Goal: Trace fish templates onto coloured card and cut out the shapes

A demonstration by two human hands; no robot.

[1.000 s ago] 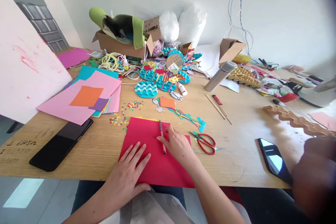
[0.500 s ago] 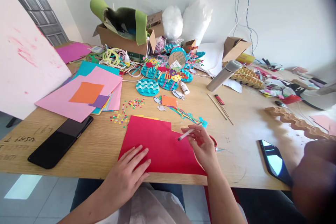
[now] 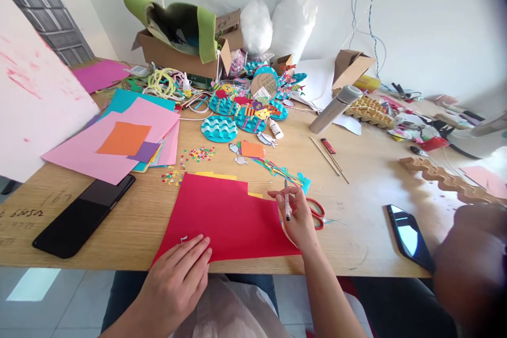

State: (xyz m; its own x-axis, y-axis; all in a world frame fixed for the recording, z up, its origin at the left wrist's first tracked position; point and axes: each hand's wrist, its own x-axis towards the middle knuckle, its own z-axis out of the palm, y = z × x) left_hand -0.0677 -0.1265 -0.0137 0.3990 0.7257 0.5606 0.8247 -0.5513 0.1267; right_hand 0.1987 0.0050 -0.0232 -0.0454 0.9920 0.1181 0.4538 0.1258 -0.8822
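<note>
The left hand [image 3: 178, 274] lies flat on the red paper [image 3: 222, 216] at the tabletop's [image 3: 348, 243] near edge, its fingers straight and close together, gripping nothing; the right hand's [image 3: 295, 216] fingers are curled closed around a pen [image 3: 287, 203], beside the scissors [image 3: 317, 214].

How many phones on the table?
2: a black phone left of the red paper; another phone at far right, near the front edge of the table. Others may be hidden.
</note>
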